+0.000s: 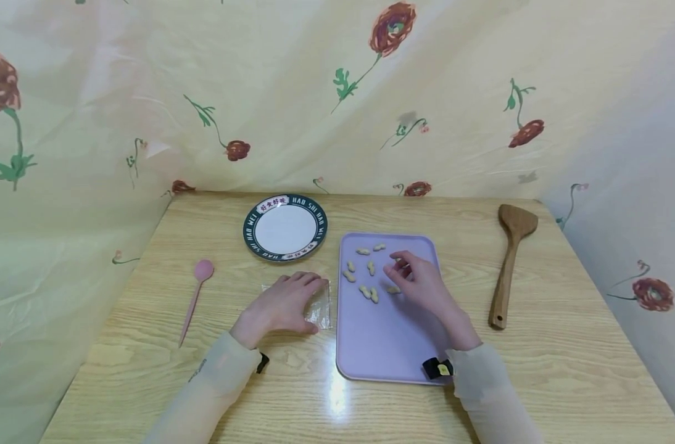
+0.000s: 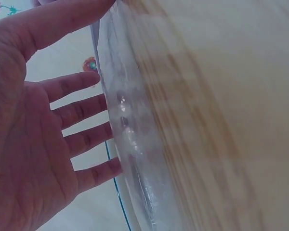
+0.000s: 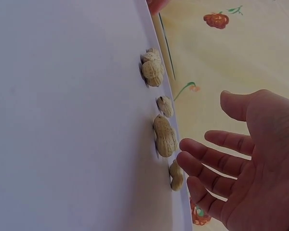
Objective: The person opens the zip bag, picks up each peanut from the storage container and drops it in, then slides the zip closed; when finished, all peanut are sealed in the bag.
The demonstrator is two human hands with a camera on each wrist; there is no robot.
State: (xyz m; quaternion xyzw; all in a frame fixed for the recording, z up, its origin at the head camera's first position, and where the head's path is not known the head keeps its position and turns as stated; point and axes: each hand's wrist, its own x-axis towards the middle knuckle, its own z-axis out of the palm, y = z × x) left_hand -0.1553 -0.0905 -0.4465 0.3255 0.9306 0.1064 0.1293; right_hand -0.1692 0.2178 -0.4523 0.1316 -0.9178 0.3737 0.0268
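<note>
My left hand point(image 1: 287, 302) lies over a clear plastic bag point(image 1: 319, 308) on the table, left of the tray. In the left wrist view its fingers are spread and fairly straight, and the fingertips meet the bag point(image 2: 130, 125). My right hand point(image 1: 423, 287) hovers over a lilac tray point(image 1: 382, 345), beside several unshelled peanuts point(image 1: 371, 268). The right wrist view has its thumb apart from loosely bent fingers, with nothing between them. A peanut point(image 3: 164, 136) on the tray is close to those fingertips; whether they touch cannot be told.
A white plate with a dark green rim point(image 1: 251, 237) is behind my left hand. At the left lies a pink spoon point(image 1: 203, 269). A wooden spatula point(image 1: 509, 259) lies right of the tray. Floral cloth point(image 1: 315, 92) hangs behind the table and at its sides.
</note>
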